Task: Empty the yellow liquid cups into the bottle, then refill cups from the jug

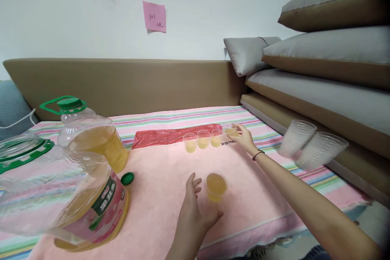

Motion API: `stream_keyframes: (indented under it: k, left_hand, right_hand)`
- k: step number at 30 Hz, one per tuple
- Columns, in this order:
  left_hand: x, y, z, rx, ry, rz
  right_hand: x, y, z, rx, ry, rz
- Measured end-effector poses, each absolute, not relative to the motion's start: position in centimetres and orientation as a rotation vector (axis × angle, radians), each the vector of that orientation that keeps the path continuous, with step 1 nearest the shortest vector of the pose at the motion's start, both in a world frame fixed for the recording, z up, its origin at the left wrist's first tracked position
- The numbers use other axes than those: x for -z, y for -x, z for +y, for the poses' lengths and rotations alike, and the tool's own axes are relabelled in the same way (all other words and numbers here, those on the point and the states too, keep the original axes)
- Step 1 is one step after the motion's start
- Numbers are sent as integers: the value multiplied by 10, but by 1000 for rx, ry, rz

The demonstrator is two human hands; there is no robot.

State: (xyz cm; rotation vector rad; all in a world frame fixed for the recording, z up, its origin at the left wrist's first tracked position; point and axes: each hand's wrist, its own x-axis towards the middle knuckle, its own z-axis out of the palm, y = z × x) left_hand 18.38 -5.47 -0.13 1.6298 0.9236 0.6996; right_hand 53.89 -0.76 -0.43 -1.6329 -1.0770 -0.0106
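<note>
Pinching far cup (230,131) w/ R hand (245,137), at R end of row of 3 cups (203,142). L hand (197,214) spread, nearest to near cup (217,186): upright, just R of fingers, beyond thumb, no contact seen.

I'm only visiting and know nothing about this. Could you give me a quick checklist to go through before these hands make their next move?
1. Right hand has hold of the far clear plastic cup at the row's end: ok, fingers at its side.
2. That cup rests fully on the cloth: cannot tell.
3. Left hand grips the near clear plastic cup of amber drink: not ok, open beside it.
4. Three small clear cups upright: ok.
5. Front clear plastic bottle with pink label capped: not ok, round green cap lies beside it.
6. Rear clear plastic bottle capped: ok.
</note>
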Motion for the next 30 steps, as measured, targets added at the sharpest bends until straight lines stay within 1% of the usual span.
stream_keyframes:
  k: [6,12,30]
  left_hand:
    - [-7,-182,-58,-725,-1598,908]
    - [-10,-182,-58,-669,-1586,888]
    - [-18,-181,-62,-680,-1574,890]
  right_hand:
    - [-5,-539,-6,148,1690,-1210]
    - [-12,-538,-5,261,1756,-1320]
    - [-26,-531,-5,494,1929,-1521]
